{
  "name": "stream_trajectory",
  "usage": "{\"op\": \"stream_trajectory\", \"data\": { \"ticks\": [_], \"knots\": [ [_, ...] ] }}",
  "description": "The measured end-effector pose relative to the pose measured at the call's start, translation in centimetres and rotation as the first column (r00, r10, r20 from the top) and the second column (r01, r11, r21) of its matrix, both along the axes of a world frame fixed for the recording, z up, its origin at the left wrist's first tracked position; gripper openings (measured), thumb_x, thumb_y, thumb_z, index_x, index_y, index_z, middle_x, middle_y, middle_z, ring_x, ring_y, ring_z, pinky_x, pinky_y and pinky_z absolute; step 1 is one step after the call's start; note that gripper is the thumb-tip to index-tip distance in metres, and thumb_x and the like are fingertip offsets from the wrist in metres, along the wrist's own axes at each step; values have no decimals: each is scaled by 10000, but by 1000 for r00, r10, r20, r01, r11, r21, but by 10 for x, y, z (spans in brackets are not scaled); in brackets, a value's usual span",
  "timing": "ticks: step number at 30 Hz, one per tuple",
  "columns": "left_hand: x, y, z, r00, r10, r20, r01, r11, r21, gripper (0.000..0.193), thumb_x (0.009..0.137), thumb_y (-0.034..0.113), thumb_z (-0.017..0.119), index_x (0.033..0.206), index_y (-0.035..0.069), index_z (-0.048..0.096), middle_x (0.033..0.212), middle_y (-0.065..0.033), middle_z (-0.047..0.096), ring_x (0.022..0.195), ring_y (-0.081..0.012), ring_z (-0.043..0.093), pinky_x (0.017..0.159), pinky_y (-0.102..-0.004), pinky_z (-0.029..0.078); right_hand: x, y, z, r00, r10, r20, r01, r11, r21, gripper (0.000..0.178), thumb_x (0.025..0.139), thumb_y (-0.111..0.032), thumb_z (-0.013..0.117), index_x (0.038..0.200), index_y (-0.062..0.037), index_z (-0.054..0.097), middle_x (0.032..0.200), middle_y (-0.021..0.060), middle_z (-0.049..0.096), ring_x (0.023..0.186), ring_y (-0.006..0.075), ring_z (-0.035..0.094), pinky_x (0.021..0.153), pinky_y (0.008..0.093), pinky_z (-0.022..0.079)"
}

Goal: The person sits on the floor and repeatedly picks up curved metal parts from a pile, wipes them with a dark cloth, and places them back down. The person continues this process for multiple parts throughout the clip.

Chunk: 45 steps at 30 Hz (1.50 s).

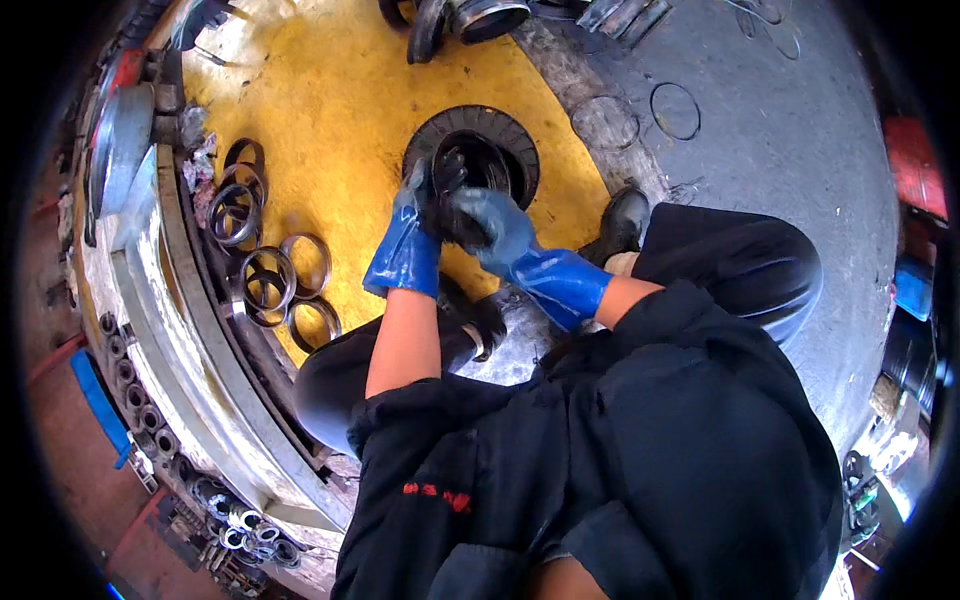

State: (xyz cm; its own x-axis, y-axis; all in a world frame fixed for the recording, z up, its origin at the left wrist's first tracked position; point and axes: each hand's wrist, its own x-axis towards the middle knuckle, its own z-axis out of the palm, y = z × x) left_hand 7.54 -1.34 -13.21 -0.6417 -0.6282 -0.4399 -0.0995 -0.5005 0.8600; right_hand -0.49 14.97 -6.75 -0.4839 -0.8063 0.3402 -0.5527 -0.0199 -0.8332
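Both hands wear blue rubber gloves with blackened fingers, and they meet over a round black part [421, 139] with a broad, segmented rim and a hollow centre. My left hand [422, 205] is closed, its dark fingers rising at the near left of the hollow. Close beside it, my right hand [493, 228] is curled with the knuckles up, at the part's near edge. Something dark lies between the gloves, but its shape is hidden by the fingers and by black grime. The round part lies on a yellow surface [350, 130].
Several loose metal rings [268, 275] lie left of my hands, beside a long metal rail [190, 330]. Dark cylindrical parts [490, 18] stand at the far edge. A thin black ring [675, 111] lies on the grey floor [790, 140]. My shoe [625, 222] is close on the right.
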Motion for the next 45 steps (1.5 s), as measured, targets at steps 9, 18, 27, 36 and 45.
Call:
{"op": "stream_trajectory", "data": {
  "ticks": [9, 18, 27, 36, 45],
  "knots": [
    [-8, -5, 1, 978, 208, 5, -183, 850, 493, 499, 1003, 387, 399, 1249, -24, 537, 1116, -171, 660, 969, -282, 659, 821, -391, 556, -107, 8, -17, 827, 474, -303, -244, 787, 567, 518, 669, -122, 724, 1174, -100, 609, 1206, 134, 597, 1083, 333, 580, 898, 400, 501],
    [23, -13, -80, 958, -230, 171, 285, 705, -650, 445, 989, 411, 415, 1286, 95, 516, 1218, -134, 601, 1113, -294, 576, 894, -450, 507, -110, -79, -26, 914, 201, -352, -105, 956, 273, 610, 681, -83, 714, 1269, -120, 557, 1306, 119, 553, 1189, 319, 531, 1001, 380, 450],
    [-8, -1, -35, 907, 413, -85, -238, 668, 705, 448, 984, 431, 434, 1178, 63, 600, 1071, -151, 675, 891, -296, 669, 719, -412, 558, -79, 5, -30, 946, 45, -321, 202, 693, 692, 410, 773, -202, 665, 1169, -120, 597, 1188, 172, 590, 1075, 354, 583, 872, 438, 499],
    [2, 3, -11, 950, 305, -69, -238, 846, 477, 537, 970, 452, 453, 1246, 7, 569, 1119, -130, 668, 941, -279, 661, 809, -387, 551, -27, -30, 57, 951, 127, 283, -305, 545, 781, 349, 791, -288, 634, 1078, -92, 666, 986, 178, 671, 874, 371, 651, 780, 406, 525],
    [17, 21, 64, 921, 12, 389, 273, 694, -666, 451, 993, 330, 449, 1246, -31, 548, 1165, -157, 635, 1030, -224, 617, 831, -287, 516, -26, -63, 5, 259, -320, 912, -227, 897, 379, 340, 862, -188, 629, 1181, -72, 633, 1100, 129, 669, 997, 224, 625, 882, 341, 488]
  ]
}}
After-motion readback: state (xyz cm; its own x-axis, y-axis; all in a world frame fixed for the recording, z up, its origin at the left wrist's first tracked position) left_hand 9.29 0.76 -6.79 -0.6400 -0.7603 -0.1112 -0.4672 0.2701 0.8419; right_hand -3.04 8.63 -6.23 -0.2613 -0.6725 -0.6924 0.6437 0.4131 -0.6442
